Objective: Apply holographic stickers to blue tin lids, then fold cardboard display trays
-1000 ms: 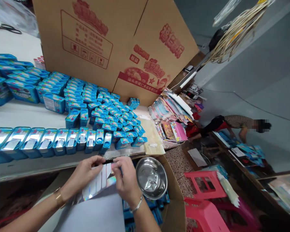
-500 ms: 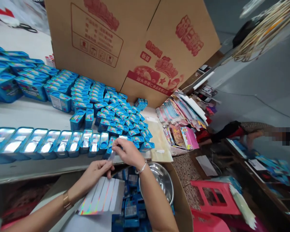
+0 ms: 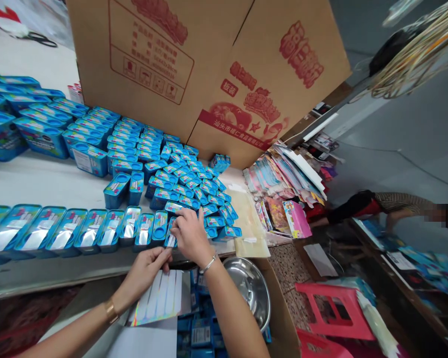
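My right hand (image 3: 191, 234) is over the near end of a row of blue containers, its fingertips pinching a narrow clear-silvery sticker strip (image 3: 170, 241) against a blue container (image 3: 168, 227). Just below, my left hand (image 3: 148, 272) pinches the top of a shiny sheet of stickers (image 3: 160, 297), with its thumb close to the strip's lower end. Several long stickers show on that sheet. To the left, the row of blue containers (image 3: 65, 229) runs along the table edge, most with a silvery strip across the top. One beside my right hand, a blue container (image 3: 160, 224), shows no strip.
More blue containers (image 3: 125, 141) stand in packed rows behind. A large cardboard carton (image 3: 209, 64) rises at the back. Below the table edge are a metal bowl (image 3: 252, 288) and boxed blue containers (image 3: 201, 333). A red stool (image 3: 332, 308) and a bending person (image 3: 399, 203) are at right.
My right hand has lowered the strip from in front of the table edge onto the container. My left hand has shifted slightly left and down, still with the sheet.
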{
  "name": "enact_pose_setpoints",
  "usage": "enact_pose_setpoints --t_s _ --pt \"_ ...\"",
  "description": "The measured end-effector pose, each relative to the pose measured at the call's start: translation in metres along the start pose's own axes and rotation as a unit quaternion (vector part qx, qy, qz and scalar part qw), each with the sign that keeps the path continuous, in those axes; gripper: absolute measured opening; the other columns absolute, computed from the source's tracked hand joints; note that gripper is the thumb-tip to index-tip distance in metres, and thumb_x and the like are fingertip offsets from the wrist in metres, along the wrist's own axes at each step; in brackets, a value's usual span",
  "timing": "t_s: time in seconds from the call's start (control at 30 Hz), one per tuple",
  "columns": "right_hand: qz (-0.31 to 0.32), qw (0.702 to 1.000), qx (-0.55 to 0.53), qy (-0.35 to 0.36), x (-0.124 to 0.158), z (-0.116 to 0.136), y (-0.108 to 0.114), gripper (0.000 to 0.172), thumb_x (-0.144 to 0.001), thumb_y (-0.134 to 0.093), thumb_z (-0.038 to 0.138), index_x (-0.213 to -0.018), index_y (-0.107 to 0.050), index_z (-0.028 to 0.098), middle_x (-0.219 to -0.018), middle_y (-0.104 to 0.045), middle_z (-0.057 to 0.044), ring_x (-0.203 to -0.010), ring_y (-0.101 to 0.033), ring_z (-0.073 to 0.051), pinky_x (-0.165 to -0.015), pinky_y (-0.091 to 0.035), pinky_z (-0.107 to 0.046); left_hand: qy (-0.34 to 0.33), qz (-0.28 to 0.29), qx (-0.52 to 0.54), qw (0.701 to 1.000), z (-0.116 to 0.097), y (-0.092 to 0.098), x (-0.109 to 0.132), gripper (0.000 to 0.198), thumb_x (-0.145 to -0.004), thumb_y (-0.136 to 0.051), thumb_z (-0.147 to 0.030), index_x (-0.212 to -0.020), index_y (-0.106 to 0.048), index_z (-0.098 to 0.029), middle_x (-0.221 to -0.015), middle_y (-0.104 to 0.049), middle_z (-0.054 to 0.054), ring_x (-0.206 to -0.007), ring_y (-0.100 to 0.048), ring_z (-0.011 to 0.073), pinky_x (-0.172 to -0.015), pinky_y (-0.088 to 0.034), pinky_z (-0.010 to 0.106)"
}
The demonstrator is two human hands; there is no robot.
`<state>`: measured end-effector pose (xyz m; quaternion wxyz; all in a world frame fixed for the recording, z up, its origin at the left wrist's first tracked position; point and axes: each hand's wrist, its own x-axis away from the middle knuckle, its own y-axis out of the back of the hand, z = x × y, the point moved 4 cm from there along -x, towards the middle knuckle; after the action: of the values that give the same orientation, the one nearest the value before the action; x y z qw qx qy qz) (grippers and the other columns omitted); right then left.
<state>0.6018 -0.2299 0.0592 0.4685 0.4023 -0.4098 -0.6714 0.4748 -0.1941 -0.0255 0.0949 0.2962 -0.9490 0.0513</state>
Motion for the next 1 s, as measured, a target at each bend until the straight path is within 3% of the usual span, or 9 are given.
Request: enact_pose_setpoints --t_s 0.27,0.33,0.47,0.67,0.77,0.87,1.0 --pt "-0.005 0.997 -0.08 -0.016 -0.004 -0.009 0.001 0.007 -0.091 -0.065 0.024 -0.086 -0.06 0.023 -0.113 -0.06 -0.002 -0.118 -0.049 -0.021 -0.117 -0.007 -0.054 0.013 -0.029 -0.045 0.998 0.012 0.003 -0.008 0.062 -0.085 -0.052 -0.067 -0.05 -0.068 -0.019 -0.072 -0.074 0.007 -0.075 -0.065 0.0237 -0.075 -0.044 0.029" --pt "-0.009 0.995 -0.095 -0.023 -0.006 -0.011 0.002 0.008 -0.09 -0.067 0.026 -0.096 -0.061 0.024 -0.114 -0.061 -0.002 -0.118 -0.049 -0.021 -0.116 -0.01 -0.053 0.02 -0.034 -0.051 0.998 0.017 0.004 -0.009 0.064 -0.085 -0.05 -0.068 -0.049 -0.068 -0.018 -0.072 -0.074 0.009 -0.073 -0.065 0.0241 -0.074 -0.044 0.03" --pt "-0.009 0.993 -0.11 -0.03 -0.012 -0.015 0.004 0.034 -0.086 -0.07 0.024 -0.117 -0.058 0.027 -0.111 -0.063 -0.001 -0.114 -0.049 -0.022 -0.111 -0.022 -0.048 0.011 -0.036 -0.054 0.998 0.024 0.003 -0.013 0.065 -0.087 -0.047 -0.068 -0.051 -0.067 -0.018 -0.071 -0.073 0.008 -0.072 -0.065 0.0232 -0.074 -0.044 0.03" --pt "-0.023 0.997 -0.06 -0.036 -0.018 -0.005 0.003 0.031 -0.092 -0.058 0.015 -0.121 -0.061 0.028 -0.113 -0.065 -0.003 -0.115 -0.049 -0.023 -0.111 -0.023 -0.049 -0.002 -0.02 -0.055 0.998 0.016 0.004 -0.009 0.064 -0.086 -0.048 -0.069 -0.051 -0.063 -0.018 -0.063 -0.067 0.006 -0.069 -0.061 0.0223 -0.069 -0.043 0.029" --pt "-0.072 0.996 -0.058 -0.009 0.002 0.011 0.016 0.034 -0.096 -0.052 0.018 -0.13 -0.057 0.024 -0.124 -0.062 -0.007 -0.119 -0.05 -0.022 -0.11 -0.031 -0.045 -0.015 0.013 -0.045 0.999 0.002 0.008 0.007 0.052 -0.083 -0.057 -0.065 -0.066 -0.067 -0.016 -0.066 -0.066 0.003 -0.069 -0.06 0.0206 -0.066 -0.044 0.027" --pt "-0.13 0.986 -0.106 -0.012 0.048 0.025 0.035 0.026 -0.097 -0.051 0.022 -0.122 -0.061 0.02 -0.118 -0.064 -0.01 -0.113 -0.054 -0.021 -0.099 -0.043 -0.036 -0.013 0.054 -0.024 0.998 -0.008 0.014 0.024 0.043 -0.081 -0.066 -0.057 -0.091 -0.07 -0.015 -0.087 -0.07 0.005 -0.079 -0.062 0.0206 -0.071 -0.046 0.027" --pt "-0.04 0.982 -0.161 -0.087 0.115 0.039 0.037 0.016 -0.094 -0.06 0.021 -0.108 -0.067 0.022 -0.103 -0.068 -0.005 -0.1 -0.061 -0.019 -0.087 -0.048 -0.03 0.024 0.111 -0.023 0.993 -0.011 0.018 0.038 0.046 -0.075 -0.073 -0.052 -0.1 -0.069 -0.013 -0.076 -0.064 0.001 -0.067 -0.057 0.0164 -0.061 -0.041 0.025"
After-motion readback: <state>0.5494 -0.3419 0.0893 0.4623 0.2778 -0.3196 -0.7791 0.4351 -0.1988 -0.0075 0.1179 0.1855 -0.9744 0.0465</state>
